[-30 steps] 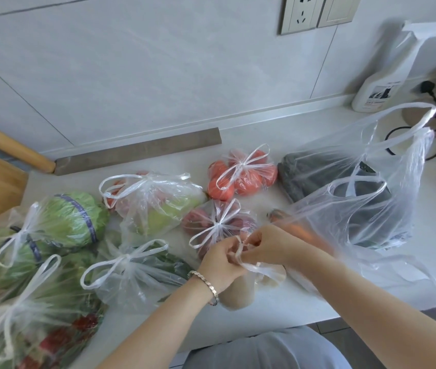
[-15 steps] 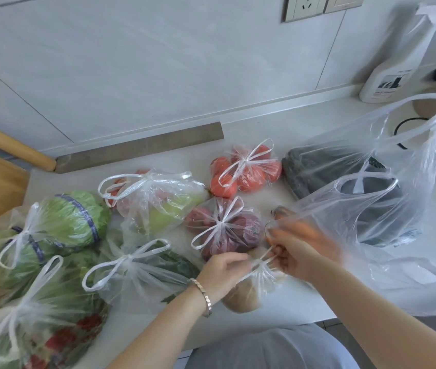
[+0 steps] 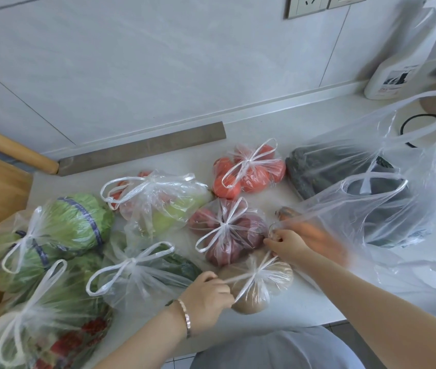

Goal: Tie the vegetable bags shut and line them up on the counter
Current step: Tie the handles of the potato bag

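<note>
Brown-vegetable bag (image 3: 262, 288): lying near the front edge of the counter (image 3: 305, 304), just in front of the purple-onion bag (image 3: 227, 233), with its two handles crossing in a knot on top.
Left hand (image 3: 209, 295): knuckles up, fingers curling round one handle strand and holding it taut to the left. A bracelet (image 3: 186, 316) is sitting on the wrist.
Right hand (image 3: 287, 243): fingers curling tight round the other strand, holding it taut up and to the right.
Tied bags, counted: six besides this one, each showing a bow: purple onions, tomatoes (image 3: 249, 174), mixed peppers (image 3: 158, 206), dark leafy greens (image 3: 142, 275), lettuce (image 3: 59, 233), and greens with red pieces (image 3: 38, 328).
Open bags: handles standing loose on the right, over dark green vegetables (image 3: 344, 182) and carrots (image 3: 318, 235). The number of bags there is hard to tell.
Spray bottle (image 3: 395, 75): one, standing at the back right against the wall.
</note>
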`<state>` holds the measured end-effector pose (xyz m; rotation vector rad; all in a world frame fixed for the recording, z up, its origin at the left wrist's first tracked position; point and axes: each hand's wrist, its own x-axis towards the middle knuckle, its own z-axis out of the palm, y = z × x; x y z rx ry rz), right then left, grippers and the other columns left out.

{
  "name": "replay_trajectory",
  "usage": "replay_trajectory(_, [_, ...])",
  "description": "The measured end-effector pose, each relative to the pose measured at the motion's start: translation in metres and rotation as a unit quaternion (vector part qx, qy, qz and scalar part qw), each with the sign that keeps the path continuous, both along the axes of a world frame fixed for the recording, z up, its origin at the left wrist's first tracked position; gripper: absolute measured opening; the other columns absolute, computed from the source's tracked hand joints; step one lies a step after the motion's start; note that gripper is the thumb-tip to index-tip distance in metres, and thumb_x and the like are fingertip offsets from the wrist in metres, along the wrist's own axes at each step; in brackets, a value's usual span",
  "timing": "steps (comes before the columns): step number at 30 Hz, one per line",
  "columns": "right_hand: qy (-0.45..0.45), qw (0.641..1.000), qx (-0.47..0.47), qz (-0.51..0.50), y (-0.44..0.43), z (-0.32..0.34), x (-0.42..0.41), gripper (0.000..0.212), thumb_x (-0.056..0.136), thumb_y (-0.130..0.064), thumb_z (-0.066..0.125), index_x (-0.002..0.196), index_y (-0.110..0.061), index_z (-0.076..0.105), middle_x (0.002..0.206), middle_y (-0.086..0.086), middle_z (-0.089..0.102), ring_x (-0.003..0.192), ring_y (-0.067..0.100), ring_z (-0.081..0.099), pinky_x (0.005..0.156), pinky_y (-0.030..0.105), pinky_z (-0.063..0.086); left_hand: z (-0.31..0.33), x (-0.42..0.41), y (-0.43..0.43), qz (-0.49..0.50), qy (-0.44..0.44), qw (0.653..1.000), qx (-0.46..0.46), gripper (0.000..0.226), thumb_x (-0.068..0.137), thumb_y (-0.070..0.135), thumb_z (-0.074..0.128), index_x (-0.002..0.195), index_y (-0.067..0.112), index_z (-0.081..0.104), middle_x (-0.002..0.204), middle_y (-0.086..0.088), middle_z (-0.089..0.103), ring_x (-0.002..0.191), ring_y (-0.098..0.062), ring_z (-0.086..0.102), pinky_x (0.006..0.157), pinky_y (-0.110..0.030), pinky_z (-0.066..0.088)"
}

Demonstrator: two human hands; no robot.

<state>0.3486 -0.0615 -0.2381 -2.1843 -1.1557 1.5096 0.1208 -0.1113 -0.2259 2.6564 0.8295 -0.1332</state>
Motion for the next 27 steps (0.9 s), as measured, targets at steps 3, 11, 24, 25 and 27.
replay_trajectory(3, [0.044,0.996,-0.020,-0.070,-0.002,-0.003,0.000,0.032,0.085,-0.020,0.062,0.058,-0.008,0.050,0.047,0.001,0.051,0.044,0.015,0.048,0.046,0.022,0.041,-0.003,-0.004,0.003,0.036,0.035,0.999,-0.009,0.016,0.070,0.017,0.052,0.056,0.024,0.052,0.056,0.010,0.051,0.056,-0.006,0.048,0.077,-0.019,0.032])
replay_trajectory(11, [0.334,0.913,-0.006,-0.236,-0.011,0.051,-0.002,0.036,0.088,-0.006,0.050,0.053,-0.011,0.051,0.048,0.004,0.047,0.046,0.017,0.040,0.050,0.025,0.034,0.045,0.038,0.030,0.592,-0.455,0.358,-0.561,0.038,0.090,-0.004,0.037,0.060,-0.004,0.061,0.044,-0.009,0.058,0.035,-0.012,0.050,0.065,-0.033,0.047])
replay_trajectory(24, [0.424,0.901,-0.085,-0.041,-0.029,0.062,-0.007,0.025,0.083,0.008,0.059,0.105,0.001,0.067,0.093,0.013,0.073,0.074,0.017,0.070,0.074,0.022,0.058,0.052,0.065,0.024,0.476,-0.353,0.556,-0.583,0.043,0.082,-0.020,0.050,0.094,0.020,0.062,0.072,0.002,0.065,0.056,-0.005,0.064,0.057,-0.020,0.054])
replay_trajectory(25, [0.410,0.907,-0.097,-0.016,-0.027,0.062,-0.007,0.027,0.083,0.007,0.060,0.109,0.004,0.065,0.101,0.016,0.071,0.078,0.019,0.070,0.079,0.024,0.058,0.048,0.065,0.026,0.468,-0.328,0.592,-0.569,0.046,0.081,-0.020,0.051,0.099,0.022,0.060,0.077,0.002,0.064,0.058,-0.004,0.063,0.058,-0.020,0.053])
replay_trajectory(27, [0.342,0.933,-0.104,0.050,-0.023,0.062,-0.007,0.026,0.083,0.001,0.064,0.109,0.001,0.066,0.098,0.012,0.069,0.077,0.015,0.066,0.084,0.024,0.056,0.043,0.064,0.026,0.443,-0.282,0.658,-0.539,0.049,0.080,-0.016,0.057,0.114,0.019,0.056,0.082,0.001,0.061,0.062,-0.006,0.061,0.056,-0.019,0.052])
